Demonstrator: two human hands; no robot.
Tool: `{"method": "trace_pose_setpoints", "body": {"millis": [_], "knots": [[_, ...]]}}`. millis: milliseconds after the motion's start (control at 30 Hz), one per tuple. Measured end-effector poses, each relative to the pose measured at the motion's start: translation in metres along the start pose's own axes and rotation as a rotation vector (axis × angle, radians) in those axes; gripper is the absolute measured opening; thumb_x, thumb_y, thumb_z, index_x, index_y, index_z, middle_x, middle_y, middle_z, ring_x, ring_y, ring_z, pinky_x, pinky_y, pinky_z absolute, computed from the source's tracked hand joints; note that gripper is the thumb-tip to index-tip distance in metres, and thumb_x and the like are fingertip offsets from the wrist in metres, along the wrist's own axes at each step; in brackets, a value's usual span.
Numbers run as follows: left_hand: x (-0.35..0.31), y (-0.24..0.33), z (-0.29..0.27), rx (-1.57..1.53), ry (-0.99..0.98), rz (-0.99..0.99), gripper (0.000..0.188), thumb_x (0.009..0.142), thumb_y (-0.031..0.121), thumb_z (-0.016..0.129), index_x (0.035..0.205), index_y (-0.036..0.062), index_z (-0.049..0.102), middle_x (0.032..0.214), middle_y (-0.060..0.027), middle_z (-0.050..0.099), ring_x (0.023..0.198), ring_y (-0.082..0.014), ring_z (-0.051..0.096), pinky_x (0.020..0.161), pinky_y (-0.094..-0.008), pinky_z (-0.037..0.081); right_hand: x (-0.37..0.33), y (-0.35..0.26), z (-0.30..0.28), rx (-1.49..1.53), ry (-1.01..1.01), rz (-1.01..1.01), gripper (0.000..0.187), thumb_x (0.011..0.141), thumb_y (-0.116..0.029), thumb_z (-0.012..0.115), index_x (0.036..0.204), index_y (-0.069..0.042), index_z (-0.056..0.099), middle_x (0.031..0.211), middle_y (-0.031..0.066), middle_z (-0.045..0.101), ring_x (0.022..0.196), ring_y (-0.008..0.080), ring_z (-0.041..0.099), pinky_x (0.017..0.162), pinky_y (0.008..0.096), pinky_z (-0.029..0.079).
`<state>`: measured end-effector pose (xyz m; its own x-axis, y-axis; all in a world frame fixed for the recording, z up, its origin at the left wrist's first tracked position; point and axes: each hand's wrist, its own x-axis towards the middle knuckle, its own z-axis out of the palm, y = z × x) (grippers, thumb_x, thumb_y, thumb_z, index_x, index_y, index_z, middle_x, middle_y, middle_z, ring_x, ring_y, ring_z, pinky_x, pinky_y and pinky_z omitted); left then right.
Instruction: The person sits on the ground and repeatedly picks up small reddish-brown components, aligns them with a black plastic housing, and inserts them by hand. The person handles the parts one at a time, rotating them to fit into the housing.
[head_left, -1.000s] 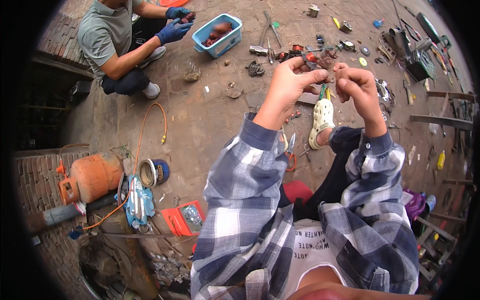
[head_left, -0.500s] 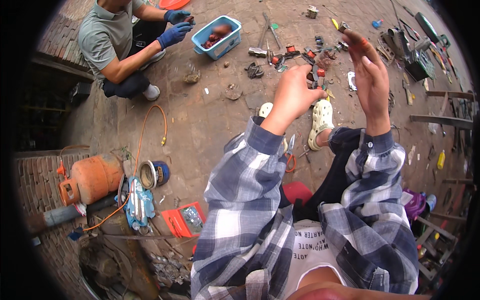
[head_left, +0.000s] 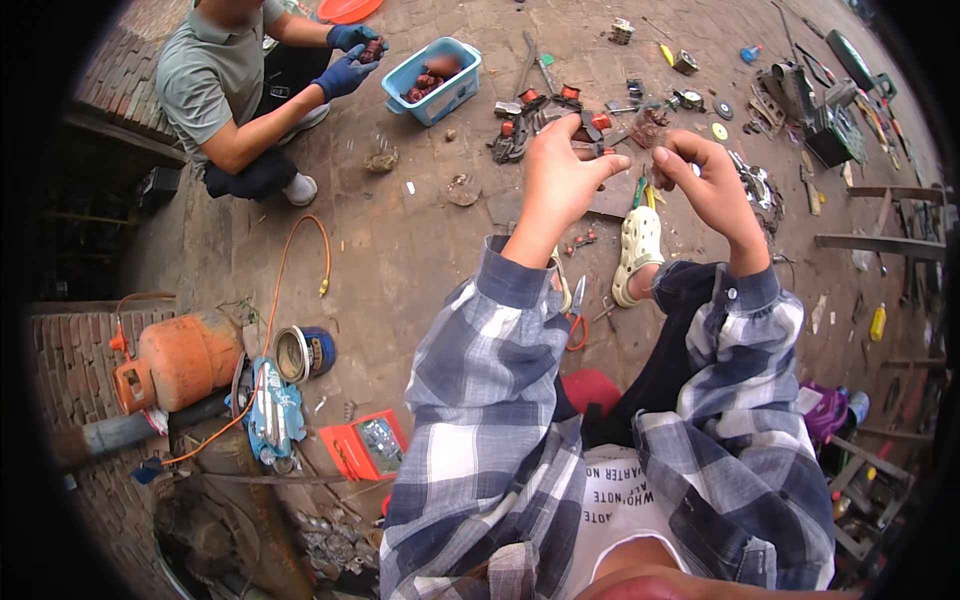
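Observation:
My left hand (head_left: pixel 562 180) is closed at a dark motor stator (head_left: pixel 545 112) with several red coils, which its fingers partly hide. Its thumb points right, toward my other hand. My right hand (head_left: pixel 705 185) is curled in a pinch a little to the right; what its fingertips hold, if anything, I cannot make out. Just beyond the hands lies a tangle of brownish wire (head_left: pixel 650 127). Green and yellow tool handles (head_left: pixel 641 193) show between the hands, near my cream clog (head_left: pixel 639 245). Orange-handled scissors (head_left: pixel 577 318) lie between my feet.
A person in blue gloves (head_left: pixel 345 75) squats at the far left holding a dark reddish part, beside a blue tub (head_left: pixel 437 90) of similar parts. An orange gas cylinder (head_left: pixel 190 358), hose (head_left: pixel 300 235) and open can (head_left: pixel 303 353) are left. Metal parts (head_left: pixel 785 90) litter the right.
My left hand has moved slightly left with the stator, which now covers the hammer head. My right hand has come down and left, its raised fingers now curled into a pinch.

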<state>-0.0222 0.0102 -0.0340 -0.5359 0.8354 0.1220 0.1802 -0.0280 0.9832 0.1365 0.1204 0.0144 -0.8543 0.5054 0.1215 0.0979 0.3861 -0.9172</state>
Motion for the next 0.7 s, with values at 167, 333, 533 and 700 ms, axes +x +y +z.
{"method": "trace_pose_setpoints", "body": {"millis": [167,333,533,700], "knots": [[-0.003,-0.004,0.011,0.100,0.017,0.087,0.036,0.070,0.008,0.078,0.099,-0.0019,0.058,0.084,-0.0081,0.068,0.076,-0.0146,0.067,0.057,-0.0265,0.053,-0.001,-0.007,0.008,0.344,-0.121,0.015,0.024,0.094,-0.020,0.055,0.082,0.000,0.058,0.068,0.0008,0.057,0.064,0.0087,0.053,0.061,0.0246,0.043],[-0.009,0.003,0.023,0.195,-0.080,0.083,0.038,0.067,0.007,0.080,0.096,-0.0038,0.058,0.085,-0.0103,0.067,0.077,-0.0153,0.068,0.060,-0.0282,0.054,0.002,-0.009,0.009,0.542,0.056,-0.151,0.025,0.093,-0.016,0.051,0.109,0.003,0.057,0.100,0.0112,0.061,0.095,0.0167,0.057,0.085,0.0285,0.042],[-0.012,0.008,0.033,0.082,-0.108,0.023,0.038,0.067,0.004,0.078,0.097,-0.0055,0.057,0.087,-0.0110,0.068,0.081,-0.0185,0.069,0.062,-0.0288,0.055,0.008,-0.004,0.013,0.332,0.247,-0.178,0.042,0.092,-0.016,0.051,0.130,0.001,0.047,0.132,0.0118,0.051,0.119,0.0186,0.050,0.103,0.0297,0.033],[-0.011,0.021,0.029,-0.072,-0.009,0.017,0.036,0.067,0.004,0.078,0.096,-0.0047,0.058,0.093,-0.0114,0.065,0.080,-0.0184,0.069,0.062,-0.0282,0.055,0.010,0.014,0.018,-0.303,0.350,-0.256,0.030,0.093,-0.019,0.054,0.117,-0.001,0.054,0.111,0.0134,0.060,0.106,0.0207,0.057,0.104,0.0343,0.032]]}}
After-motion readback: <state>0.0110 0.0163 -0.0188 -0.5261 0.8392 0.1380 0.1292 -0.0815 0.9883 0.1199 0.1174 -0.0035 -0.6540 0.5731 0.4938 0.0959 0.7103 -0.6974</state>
